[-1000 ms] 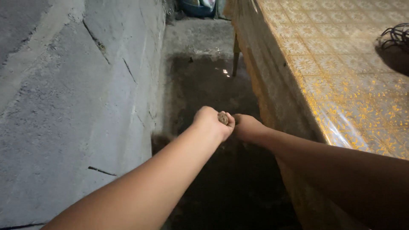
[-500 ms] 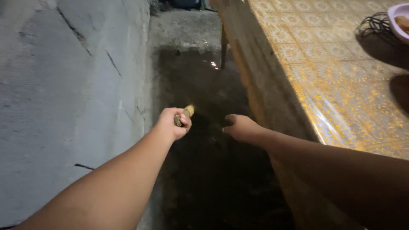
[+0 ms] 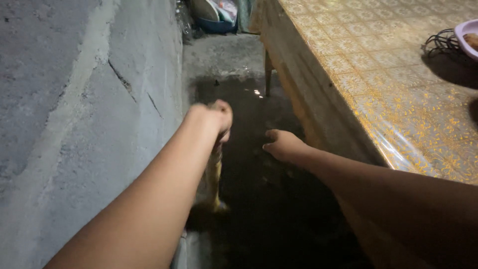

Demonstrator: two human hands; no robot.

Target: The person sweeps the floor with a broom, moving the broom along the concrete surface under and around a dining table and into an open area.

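The left hand (image 3: 215,117) is clenched around a blurred yellowish stick-like thing (image 3: 214,177) hanging toward the wet floor (image 3: 259,209) beside the concrete wall (image 3: 74,124), while the right hand (image 3: 285,145) hovers empty, fingers loosely curled, near the table (image 3: 388,89).

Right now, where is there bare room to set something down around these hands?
The table is bare from its near edge up to the wire rack and pink bowl at the far right. The wet floor between wall and table is narrow, taken up by the left hand gripping a hanging yellowish thing, and the right hand.
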